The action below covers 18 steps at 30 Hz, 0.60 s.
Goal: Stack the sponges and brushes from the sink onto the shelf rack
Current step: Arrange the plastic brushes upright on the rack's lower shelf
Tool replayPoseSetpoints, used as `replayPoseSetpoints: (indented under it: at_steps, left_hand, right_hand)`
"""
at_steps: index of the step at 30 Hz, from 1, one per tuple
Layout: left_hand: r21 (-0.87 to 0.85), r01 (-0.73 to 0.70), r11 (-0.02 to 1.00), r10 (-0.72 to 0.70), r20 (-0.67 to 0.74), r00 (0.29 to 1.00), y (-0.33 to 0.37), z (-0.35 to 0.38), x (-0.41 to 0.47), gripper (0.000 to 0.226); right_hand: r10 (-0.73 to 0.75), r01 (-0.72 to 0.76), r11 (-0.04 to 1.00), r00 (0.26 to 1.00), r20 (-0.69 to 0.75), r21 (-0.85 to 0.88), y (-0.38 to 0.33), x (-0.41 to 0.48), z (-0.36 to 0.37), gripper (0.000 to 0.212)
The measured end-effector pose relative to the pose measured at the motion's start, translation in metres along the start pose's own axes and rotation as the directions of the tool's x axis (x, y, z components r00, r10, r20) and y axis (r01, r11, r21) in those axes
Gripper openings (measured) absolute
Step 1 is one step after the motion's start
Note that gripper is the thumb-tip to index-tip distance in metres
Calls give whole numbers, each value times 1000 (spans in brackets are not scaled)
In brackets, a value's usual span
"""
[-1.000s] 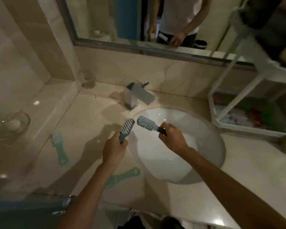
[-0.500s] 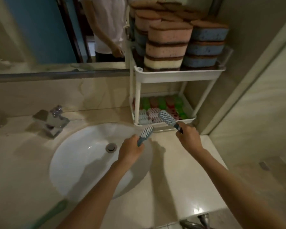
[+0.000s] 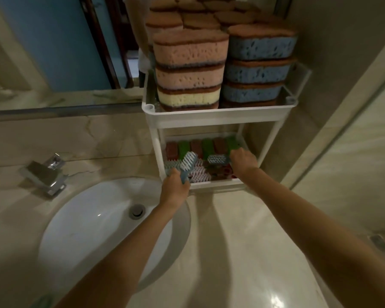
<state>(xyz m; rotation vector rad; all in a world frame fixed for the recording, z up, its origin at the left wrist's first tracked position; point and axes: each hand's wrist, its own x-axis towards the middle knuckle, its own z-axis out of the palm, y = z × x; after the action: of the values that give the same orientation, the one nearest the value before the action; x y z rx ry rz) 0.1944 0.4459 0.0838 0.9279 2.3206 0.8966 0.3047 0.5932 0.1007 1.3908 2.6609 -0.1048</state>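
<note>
Gripping a blue brush [image 3: 188, 163] by its handle, the left hand [image 3: 175, 189] sits at the rack's lower tray [image 3: 213, 185]; bristles point to one o'clock. The right hand [image 3: 242, 160], inside the tray, seemingly clasps another brush [image 3: 217, 159] extending toward nine o'clock.

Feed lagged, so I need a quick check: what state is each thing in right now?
left hand: gripping a blue brush, at the lower tray front edge
right hand: holding a second brush inside the tray
top shelf: stacked sponges
sink: empty, dry
faucet: off
</note>
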Motion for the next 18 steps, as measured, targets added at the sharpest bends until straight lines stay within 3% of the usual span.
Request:
replayPoseSetpoints:
  at_steps: [8, 18]
  left_hand:
    - [-24, -11, 1000, 11, -15, 1000, -1, 10, 19, 11]
    - [-35, -42, 999, 40, -50, 998, -9, 19, 40, 19]
  right_hand:
    - [-18, 13, 998, 997, 80, 63, -1, 26, 14, 29]
    - [36, -74, 932, 993, 114, 355, 13, 41, 32, 37]
